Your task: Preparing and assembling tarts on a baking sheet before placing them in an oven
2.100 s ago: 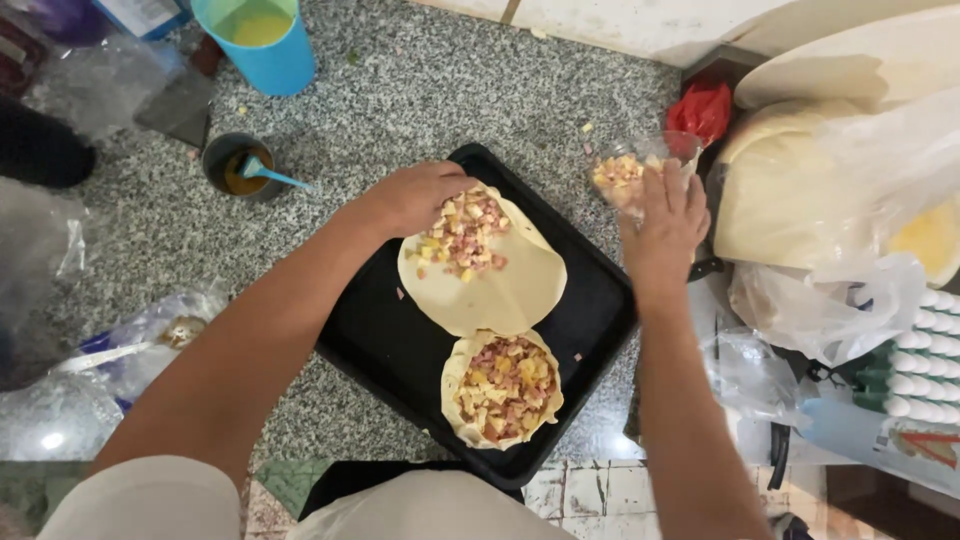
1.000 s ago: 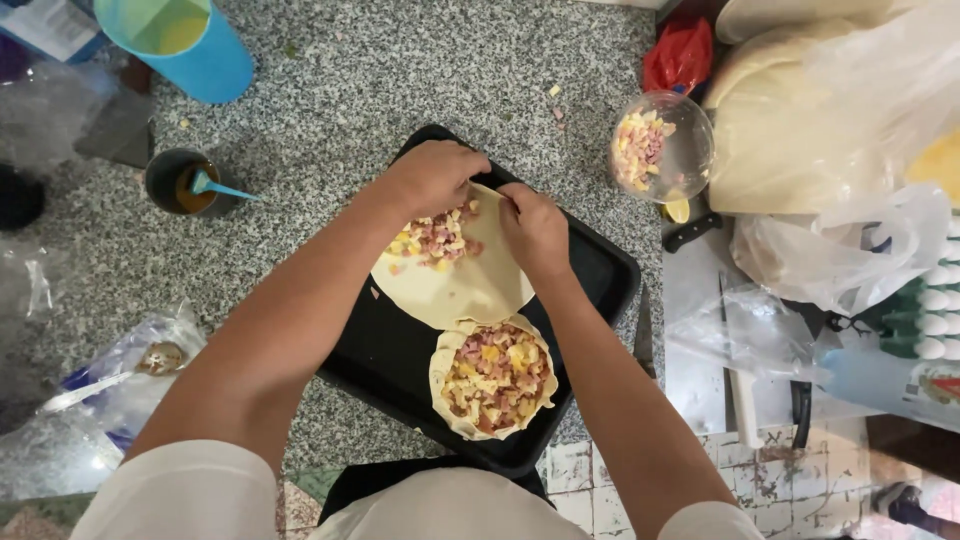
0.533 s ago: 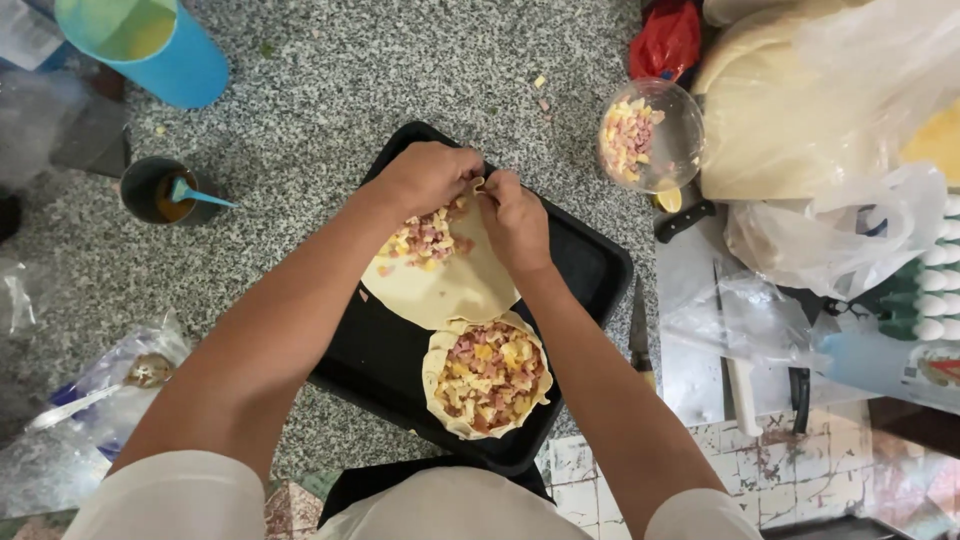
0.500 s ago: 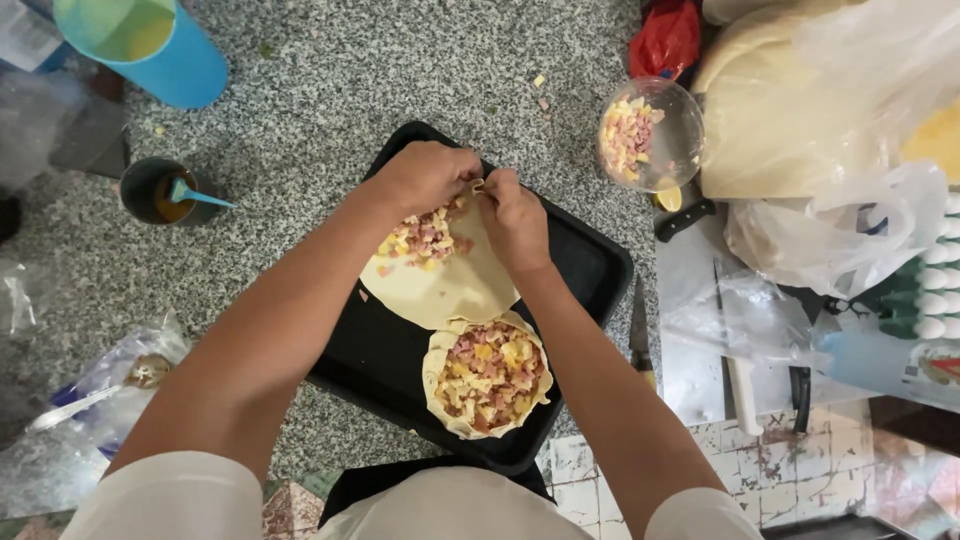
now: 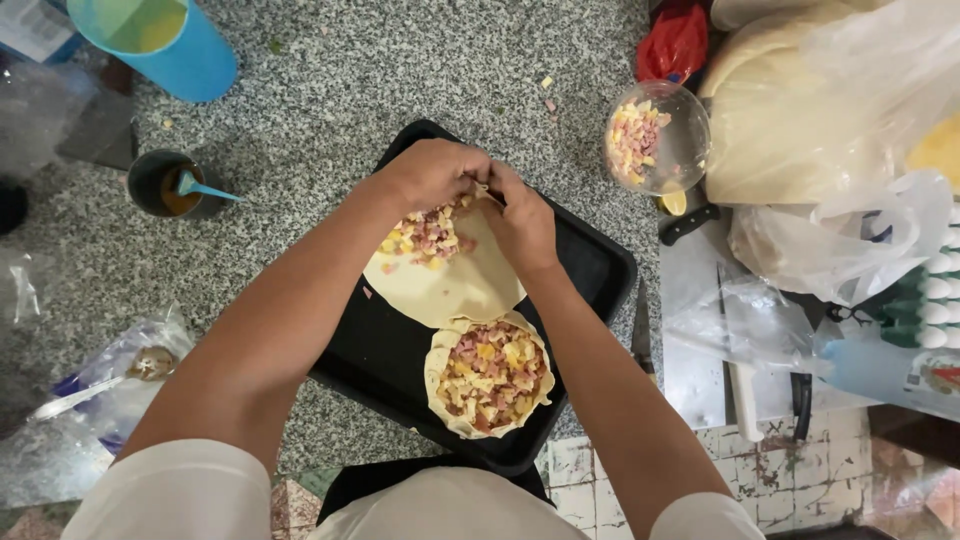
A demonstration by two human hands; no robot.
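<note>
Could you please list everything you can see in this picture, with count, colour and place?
black baking tray: one, centre of speckled grey stone counter
flat dough round with diced filling: one, pale, on tray
folded filled pastry: one, tray's near end
clear glass bowl of diced filling: one, right of tray
blue plastic cup: one, top left
dark small cup with blue spoon: one, left
left hand: pinching dough edge
right hand: likewise

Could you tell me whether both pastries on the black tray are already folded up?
No, only the near pastry is pleated; the far dough round lies flat under both hands.
</note>
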